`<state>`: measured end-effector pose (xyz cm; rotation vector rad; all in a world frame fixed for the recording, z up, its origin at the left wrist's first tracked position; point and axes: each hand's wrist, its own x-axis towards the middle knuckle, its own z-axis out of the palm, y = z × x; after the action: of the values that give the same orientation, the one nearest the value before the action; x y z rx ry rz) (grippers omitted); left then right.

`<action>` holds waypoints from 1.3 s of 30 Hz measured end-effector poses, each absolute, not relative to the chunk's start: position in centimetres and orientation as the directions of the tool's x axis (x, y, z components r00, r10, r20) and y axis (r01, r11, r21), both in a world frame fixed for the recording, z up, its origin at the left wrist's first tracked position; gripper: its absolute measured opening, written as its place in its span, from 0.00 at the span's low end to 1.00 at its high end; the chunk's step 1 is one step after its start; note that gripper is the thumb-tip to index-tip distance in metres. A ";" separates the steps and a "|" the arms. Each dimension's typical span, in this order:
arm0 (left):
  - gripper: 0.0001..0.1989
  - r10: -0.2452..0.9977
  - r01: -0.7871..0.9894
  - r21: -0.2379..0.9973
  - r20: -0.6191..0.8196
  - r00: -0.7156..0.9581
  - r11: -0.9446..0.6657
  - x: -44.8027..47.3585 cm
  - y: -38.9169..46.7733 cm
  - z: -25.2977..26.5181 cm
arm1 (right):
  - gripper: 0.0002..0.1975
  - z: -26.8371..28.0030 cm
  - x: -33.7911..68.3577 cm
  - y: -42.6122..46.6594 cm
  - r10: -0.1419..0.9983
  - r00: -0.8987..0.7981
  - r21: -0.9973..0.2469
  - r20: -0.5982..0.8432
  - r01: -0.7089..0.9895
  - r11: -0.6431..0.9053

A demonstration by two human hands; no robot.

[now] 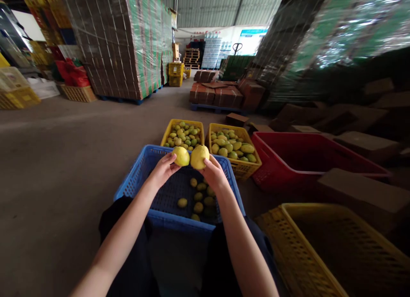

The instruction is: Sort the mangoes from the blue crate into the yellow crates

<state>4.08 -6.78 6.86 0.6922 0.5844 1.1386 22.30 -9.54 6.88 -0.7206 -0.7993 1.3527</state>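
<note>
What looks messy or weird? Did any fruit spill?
The brown boxes beside the red crate look messy: they lie at uneven angles, unlike the tall wrapped stack on the left. I see no fruit spilled on the floor. The left hand holds one yellow fruit, the right hand another.

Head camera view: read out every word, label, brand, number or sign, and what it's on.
None can be read.
Blue-and-white rectangular sign at the back: too small and blurred.
Small red marks on the pale back wall, perhaps lettering: too blurred.
Blue plastic crate: pale marks on its rim, too small.
Round yellow fruit in left hand, bumpy yellow fruit in right hand: no writing visible.
</note>
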 end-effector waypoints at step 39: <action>0.16 0.905 -0.679 0.601 -0.330 0.269 0.422 4.2 -6.0 4.7 | 0.16 6.0 22.7 -9.3 0.989 0.101 -0.889 -0.110 -0.455 -0.052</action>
<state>4.25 -6.04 4.68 0.3741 0.7045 1.1012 22.73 -9.32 6.03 -0.9716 -0.7323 1.3631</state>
